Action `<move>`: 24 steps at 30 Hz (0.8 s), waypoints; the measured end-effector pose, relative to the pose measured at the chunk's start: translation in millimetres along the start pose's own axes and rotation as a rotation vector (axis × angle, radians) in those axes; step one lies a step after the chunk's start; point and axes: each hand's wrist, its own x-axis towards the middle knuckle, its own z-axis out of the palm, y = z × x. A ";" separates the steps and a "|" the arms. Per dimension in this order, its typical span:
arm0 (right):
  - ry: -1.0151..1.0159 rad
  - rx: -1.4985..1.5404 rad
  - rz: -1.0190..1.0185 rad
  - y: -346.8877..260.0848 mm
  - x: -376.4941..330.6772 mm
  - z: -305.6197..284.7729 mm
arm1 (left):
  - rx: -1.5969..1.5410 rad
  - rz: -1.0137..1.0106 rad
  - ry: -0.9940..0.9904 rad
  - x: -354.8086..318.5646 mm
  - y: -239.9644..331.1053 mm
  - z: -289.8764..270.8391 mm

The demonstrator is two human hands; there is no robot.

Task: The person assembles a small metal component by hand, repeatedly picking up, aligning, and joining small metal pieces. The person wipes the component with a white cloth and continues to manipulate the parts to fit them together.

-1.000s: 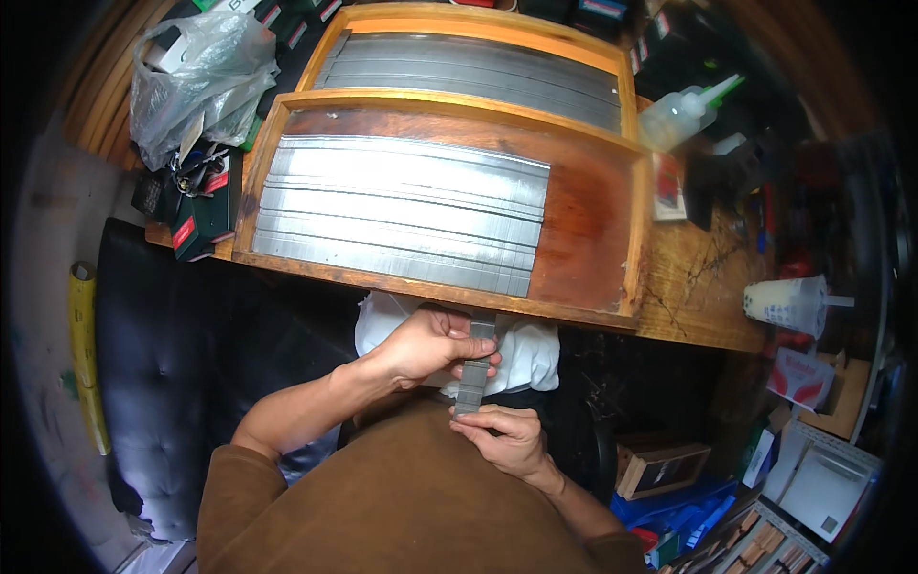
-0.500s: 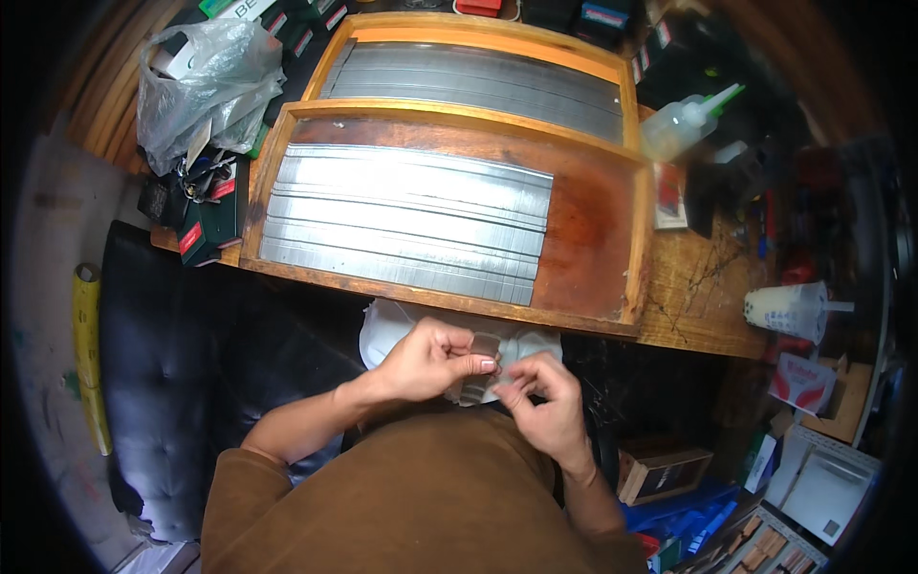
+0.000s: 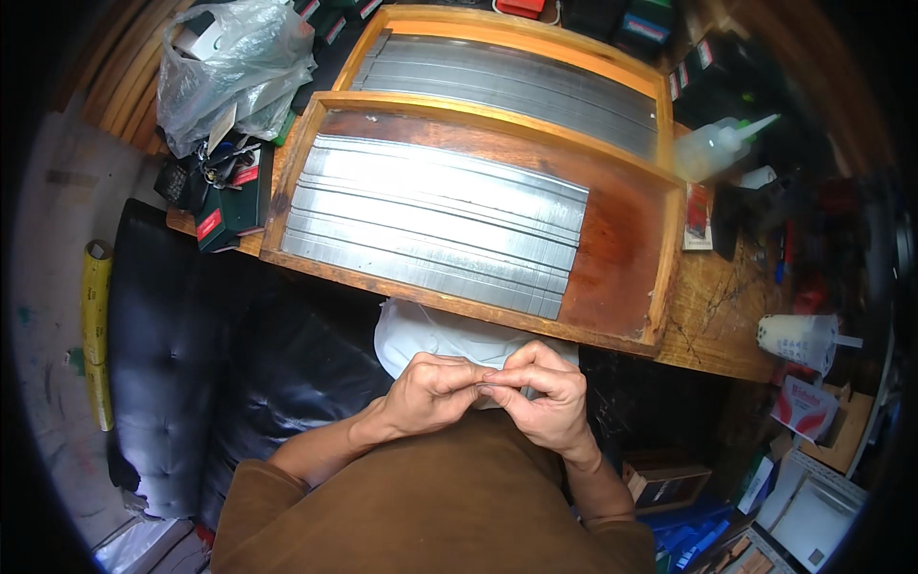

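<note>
My left hand [image 3: 435, 390] and my right hand [image 3: 547, 400] meet in front of my brown shirt, each closed in a pinch, fingertips touching. Between them is a small thin flat piece [image 3: 487, 385], mostly hidden by the fingers; its kind cannot be made out. Behind and below the hands lies a white cloth [image 3: 421, 330]. Just beyond them stands a shallow wooden tray [image 3: 459, 294] with several long, shiny grey metal strips [image 3: 430, 220] lying side by side on its left and middle. A second wooden tray [image 3: 535, 53] with similar darker strips sits behind it.
On the wooden table [image 3: 717, 325] are a squeeze bottle [image 3: 712, 148] and a drink cup [image 3: 796, 340] at right. A plastic bag [image 3: 234, 77], keys [image 3: 225, 167] and dark green boxes [image 3: 229, 215] are at left. A black padded seat [image 3: 258, 364] lies below.
My right fingers have come in against the left ones, and the flat piece that showed above the left fingers is now mostly covered. The view has shifted slightly, so the trays appear farther right.
</note>
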 end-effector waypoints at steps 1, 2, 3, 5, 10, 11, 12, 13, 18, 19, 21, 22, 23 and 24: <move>-0.005 0.008 0.004 -0.1 0.0 -0.3 | -0.004 -0.003 -0.004 -0.7 -0.2 -0.7; -0.009 0.015 0.009 -0.2 -0.2 -0.4 | -0.009 -0.005 -0.009 -1.3 -0.3 -1.3; -0.011 0.024 0.016 0.2 -0.1 -1.0 | -0.008 -0.006 -0.016 -0.1 -0.2 -1.8; 0.002 0.023 0.010 1.4 0.1 -0.6 | -0.007 -0.007 -0.029 2.3 0.6 -2.9; -0.003 0.011 -0.016 3.8 0.5 0.2 | 0.006 0.014 -0.018 3.0 -3.2 -4.1; 0.001 0.010 -0.019 3.3 0.7 0.9 | 0.013 0.019 -0.015 3.1 -3.6 -4.6; 0.004 0.009 -0.023 2.9 1.1 1.3 | 0.016 0.026 -0.019 3.7 -3.6 -5.3; 0.006 0.009 -0.024 2.7 1.2 1.5 | 0.020 0.034 -0.022 4.5 -3.3 -6.2; 0.019 0.003 -0.016 1.6 1.0 4.2 | 0.025 0.003 -0.041 2.0 -6.0 -8.7; 0.022 0.007 -0.010 1.4 0.8 5.0 | 0.016 -0.009 -0.043 1.6 -6.0 -9.3; 0.029 0.015 0.004 1.1 0.6 6.4 | 0.005 -0.025 -0.044 1.2 -5.8 -9.8; 0.032 0.017 -0.001 1.0 0.6 6.5 | 0.003 -0.030 -0.044 1.2 -5.1 -10.1; 0.036 0.018 -0.006 0.8 0.6 6.6 | 0.001 -0.034 -0.044 1.1 -4.5 -10.3; 0.039 0.019 -0.011 0.6 0.7 6.5 | 0.001 -0.036 -0.043 1.3 -3.9 -10.7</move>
